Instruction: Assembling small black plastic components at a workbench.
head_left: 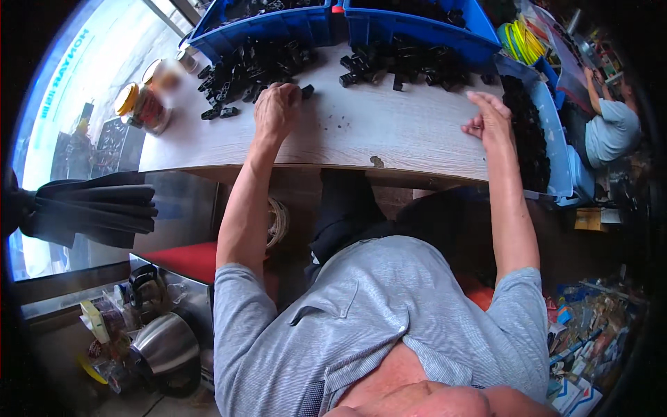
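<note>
My left hand (276, 110) is at the near edge of a loose pile of small black plastic parts (243, 69). Its fingers are bent down and drawn together, and the hand hides what they hold. One black part (307, 91) lies just right of these fingers. Over the right end of the light wood-grain table (403, 132), my right hand (491, 117) has some fingers stretched out and others loosely curled, with nothing visible in it. Beside it is a blue bin (556, 139) full of black parts. A second pile of black parts (424, 66) lies along the far side.
Two blue crates (271, 26) (424, 31) with black parts stand at the back. Jars, one with a yellow lid (127, 99), are at the table's left end. Yellow coiled tubing (522, 43) lies back right, near another person (611, 128). A metal kettle (167, 344) is lower left.
</note>
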A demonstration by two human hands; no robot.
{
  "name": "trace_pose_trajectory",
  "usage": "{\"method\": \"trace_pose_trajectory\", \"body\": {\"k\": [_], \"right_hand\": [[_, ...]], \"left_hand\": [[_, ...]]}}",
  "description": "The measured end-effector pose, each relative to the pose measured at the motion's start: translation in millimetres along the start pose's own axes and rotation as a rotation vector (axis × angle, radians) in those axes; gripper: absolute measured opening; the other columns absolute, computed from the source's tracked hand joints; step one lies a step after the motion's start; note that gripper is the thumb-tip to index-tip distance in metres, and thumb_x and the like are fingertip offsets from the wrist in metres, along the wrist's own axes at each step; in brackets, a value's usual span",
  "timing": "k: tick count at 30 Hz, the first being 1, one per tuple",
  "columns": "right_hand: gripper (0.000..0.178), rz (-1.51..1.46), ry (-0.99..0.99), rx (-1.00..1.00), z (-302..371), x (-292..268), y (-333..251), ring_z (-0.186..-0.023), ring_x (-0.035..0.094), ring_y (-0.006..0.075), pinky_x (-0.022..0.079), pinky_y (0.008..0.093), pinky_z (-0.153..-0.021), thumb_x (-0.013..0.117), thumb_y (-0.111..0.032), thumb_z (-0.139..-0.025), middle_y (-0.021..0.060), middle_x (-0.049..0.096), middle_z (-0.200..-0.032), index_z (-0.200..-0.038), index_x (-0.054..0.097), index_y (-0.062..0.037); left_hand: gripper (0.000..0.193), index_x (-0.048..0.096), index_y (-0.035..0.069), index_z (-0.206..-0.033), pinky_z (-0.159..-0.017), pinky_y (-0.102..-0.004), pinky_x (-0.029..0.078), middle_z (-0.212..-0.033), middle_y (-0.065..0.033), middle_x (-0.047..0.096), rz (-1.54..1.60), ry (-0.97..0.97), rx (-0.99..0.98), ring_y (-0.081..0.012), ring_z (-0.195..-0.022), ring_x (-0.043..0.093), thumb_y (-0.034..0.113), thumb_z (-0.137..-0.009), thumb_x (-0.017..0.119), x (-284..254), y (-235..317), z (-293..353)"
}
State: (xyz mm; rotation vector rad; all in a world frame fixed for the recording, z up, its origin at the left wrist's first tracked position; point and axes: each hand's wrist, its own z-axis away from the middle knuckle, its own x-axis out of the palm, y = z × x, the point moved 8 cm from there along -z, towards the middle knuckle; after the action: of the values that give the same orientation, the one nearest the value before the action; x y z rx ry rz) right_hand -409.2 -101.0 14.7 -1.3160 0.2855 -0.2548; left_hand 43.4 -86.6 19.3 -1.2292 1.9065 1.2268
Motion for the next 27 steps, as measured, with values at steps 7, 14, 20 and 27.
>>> {"method": "trace_pose_trajectory", "body": {"k": [7, 14, 20, 27], "right_hand": [[0.032, 0.168, -0.213, 0.059, 13, 88, 14, -0.042, 0.051, 0.0099, 0.055, 0.0301, -0.044, 0.081, -0.031, -0.082, -0.0025, 0.047, -0.053, -0.101, 0.067, -0.0094], [0.03, 0.264, -0.238, 0.118, 8, 136, 19, -0.043, 0.051, 0.0136, 0.052, 0.0346, -0.042, 0.08, -0.031, -0.082, 0.0011, 0.046, -0.054, -0.101, 0.071, -0.0092], [0.022, 0.211, -0.244, 0.154, 9, 143, 18, -0.044, 0.052, 0.0142, 0.054, 0.0377, -0.044, 0.078, -0.022, -0.081, 0.0002, 0.046, -0.054, -0.096, 0.07, -0.0082], [0.018, 0.231, -0.377, 0.175, 26, 137, 25, -0.043, 0.053, 0.0137, 0.056, 0.037, -0.047, 0.077, -0.022, -0.082, -0.0008, 0.046, -0.052, -0.092, 0.069, -0.0084]], "left_hand": [[0.026, 0.072, 0.008, -0.113, -0.084, -0.0373, 0.051, -0.107, -0.014, 0.071, 0.127, 0.13, -0.029, -0.0297, -0.096, 0.067, 0.021, -0.091, 0.068, -6, 18, 18], [0.029, 0.069, 0.008, -0.114, -0.086, -0.0406, 0.051, -0.107, -0.0115, 0.07, -0.011, 0.087, 0.177, -0.0352, -0.099, 0.063, 0.009, -0.085, 0.066, 2, 58, 25], [0.029, 0.067, 0.0, -0.121, -0.078, -0.0273, 0.056, -0.104, -0.0098, 0.073, 0.661, 0.01, -0.153, -0.0139, -0.091, 0.069, 0.007, -0.093, 0.065, 31, 57, 32], [0.033, 0.064, -0.004, -0.124, -0.081, -0.0299, 0.057, -0.11, -0.0142, 0.071, 1.24, 0.014, -0.434, -0.0204, -0.094, 0.07, 0.012, -0.095, 0.066, 76, 95, 24]]}}
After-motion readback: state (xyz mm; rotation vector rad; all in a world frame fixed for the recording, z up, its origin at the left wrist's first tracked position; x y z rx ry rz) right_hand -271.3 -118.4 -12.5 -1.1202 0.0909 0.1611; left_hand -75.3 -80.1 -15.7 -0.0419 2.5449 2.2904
